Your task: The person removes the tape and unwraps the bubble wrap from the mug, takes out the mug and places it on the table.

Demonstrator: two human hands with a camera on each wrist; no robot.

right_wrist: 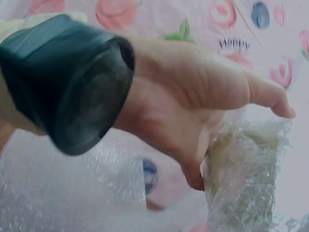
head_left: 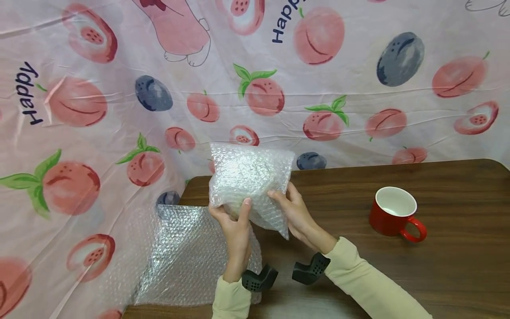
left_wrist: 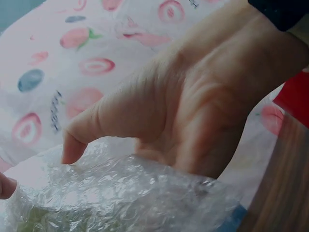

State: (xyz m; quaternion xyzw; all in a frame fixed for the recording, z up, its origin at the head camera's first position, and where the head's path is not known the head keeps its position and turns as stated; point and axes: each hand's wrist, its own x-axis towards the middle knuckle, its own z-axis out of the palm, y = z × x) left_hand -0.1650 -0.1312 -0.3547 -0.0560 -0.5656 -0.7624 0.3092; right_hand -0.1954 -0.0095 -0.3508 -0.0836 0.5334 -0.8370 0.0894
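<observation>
A bundle of clear bubble wrap [head_left: 251, 177] is held up above the table between both hands. My left hand [head_left: 235, 228] grips its lower left edge, the thumb on the near face. On the right side, my right hand [head_left: 298, 217] holds the same bundle with its thumb on the front and the other fingers behind. Something olive-tinted shows dimly through the wrap [right_wrist: 246, 179] in the right wrist view; its kind cannot be made out. In the left wrist view the wrap [left_wrist: 120, 193] covers part of the left hand's fingers.
A flat sheet of bubble wrap [head_left: 191, 266] lies at the table's left, partly beneath the left forearm. To the right stands a red mug [head_left: 388, 217] with a white inside, on the dark wooden table [head_left: 458, 274]. A fruit-printed cloth [head_left: 350, 88] hangs behind.
</observation>
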